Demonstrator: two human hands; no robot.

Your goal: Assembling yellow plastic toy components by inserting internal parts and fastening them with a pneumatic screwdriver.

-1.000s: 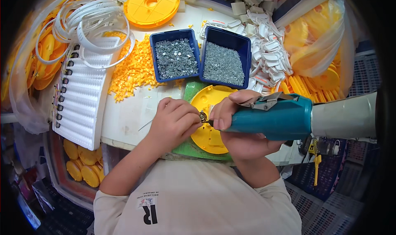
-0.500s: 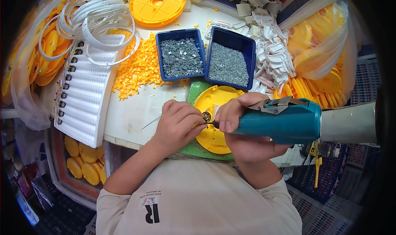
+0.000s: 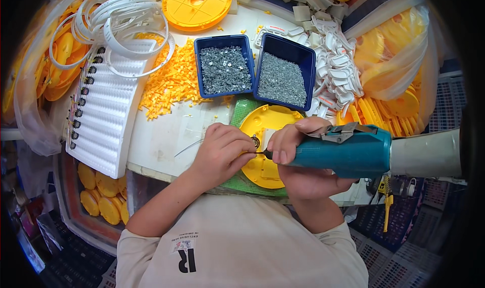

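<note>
My right hand (image 3: 303, 171) is wrapped round a teal electric screwdriver (image 3: 348, 150), held lying sideways with its thin dark bit pointing left. At the bit's tip, the thumb and fingers of my left hand (image 3: 220, 154) are pinched together; whatever they hold is too small to make out. Beneath both hands a round yellow plastic cover (image 3: 262, 174) rests on a green mat (image 3: 230, 183). A small dark round part (image 3: 256, 141) sits on the cover beside my left fingertips. My right hand and the screwdriver hide part of the cover's right side.
Beyond the cover stand two blue bins, one with small metal washer-like pieces (image 3: 225, 68), one with screws (image 3: 280, 80). Small yellow pieces (image 3: 169, 85) and a white foam tray (image 3: 108, 106) lie left, under white rings (image 3: 118, 35). White curved parts (image 3: 336, 65) and bagged yellow parts (image 3: 389, 60) lie right.
The view has shifted slightly. Both hands and the screwdriver keep nearly the same pose, with the bit still at my left fingertips.
</note>
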